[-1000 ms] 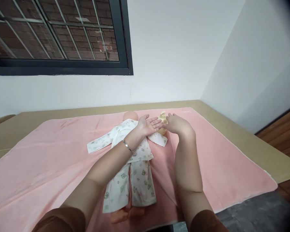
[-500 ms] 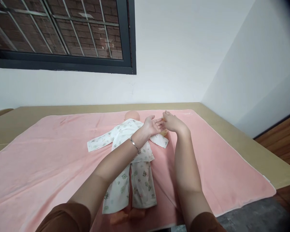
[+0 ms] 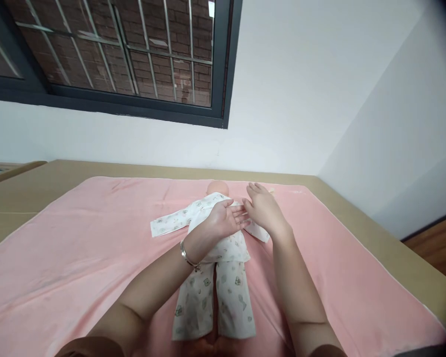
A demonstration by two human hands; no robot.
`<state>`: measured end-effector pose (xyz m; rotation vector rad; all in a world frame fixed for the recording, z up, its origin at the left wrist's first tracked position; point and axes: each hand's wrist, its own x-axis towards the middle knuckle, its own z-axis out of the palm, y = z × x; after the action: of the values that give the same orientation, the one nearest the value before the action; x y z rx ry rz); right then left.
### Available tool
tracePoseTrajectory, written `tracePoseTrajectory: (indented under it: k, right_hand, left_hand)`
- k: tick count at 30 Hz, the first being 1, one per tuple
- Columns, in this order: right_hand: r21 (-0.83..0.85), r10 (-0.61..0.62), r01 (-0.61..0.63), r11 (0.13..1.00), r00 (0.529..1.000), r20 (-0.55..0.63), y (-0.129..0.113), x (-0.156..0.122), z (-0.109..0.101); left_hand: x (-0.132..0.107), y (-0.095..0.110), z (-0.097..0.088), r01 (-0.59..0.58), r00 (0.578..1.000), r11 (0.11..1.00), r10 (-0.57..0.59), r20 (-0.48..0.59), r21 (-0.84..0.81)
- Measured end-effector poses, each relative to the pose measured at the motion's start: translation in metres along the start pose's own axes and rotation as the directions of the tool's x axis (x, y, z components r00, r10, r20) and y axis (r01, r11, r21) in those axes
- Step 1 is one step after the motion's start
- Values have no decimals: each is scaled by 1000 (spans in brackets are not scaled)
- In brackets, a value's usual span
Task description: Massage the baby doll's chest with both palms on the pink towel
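Note:
A baby doll lies on its back or front, I cannot tell which, dressed in a white printed long-sleeved top and matching trousers. Over the top's chest, my left hand is palm up with its fingers stretched out. My right hand is beside it, back upward, fingers extended above the doll's sleeve on the right. The two hands meet or overlap at the left fingertips. Nothing shows in either palm. A small yellowish thing peeks out behind my right hand, mostly hidden.
A pink blanket spreads under the doll over a tan tabletop. White wall rises behind, with a dark-framed barred window at upper left. Wood panelling is at the right.
The view has shifted, so the doll sits lower and further right. My left hand's palm has turned more upward, with its fingers under the right hand. A yellowish thing by the right sleeve is now mostly covered.

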<state>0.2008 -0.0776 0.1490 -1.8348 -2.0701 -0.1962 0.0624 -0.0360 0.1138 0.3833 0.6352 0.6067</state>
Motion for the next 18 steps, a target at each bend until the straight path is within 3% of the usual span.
tracePoseTrajectory:
  k: [5,11,16,18]
  right_hand:
    - [168,-173,191,967,978,-114,-45,-5,19]
    - [376,-228,325,868,932,-280,-85,-26,41]
    - [339,-314,430,837,884,-346,-107,-54,41]
    - [337,-330,444,830,879,-344,-110,-60,39]
  left_hand:
    - [-47,18,-5,-86,996,994,83,-33,-73]
    - [-86,48,-10,-234,972,963,231,-39,-133]
    - [-97,31,-7,-253,967,964,252,-24,-84]
    - [-93,14,-6,-230,968,970,236,85,-75]
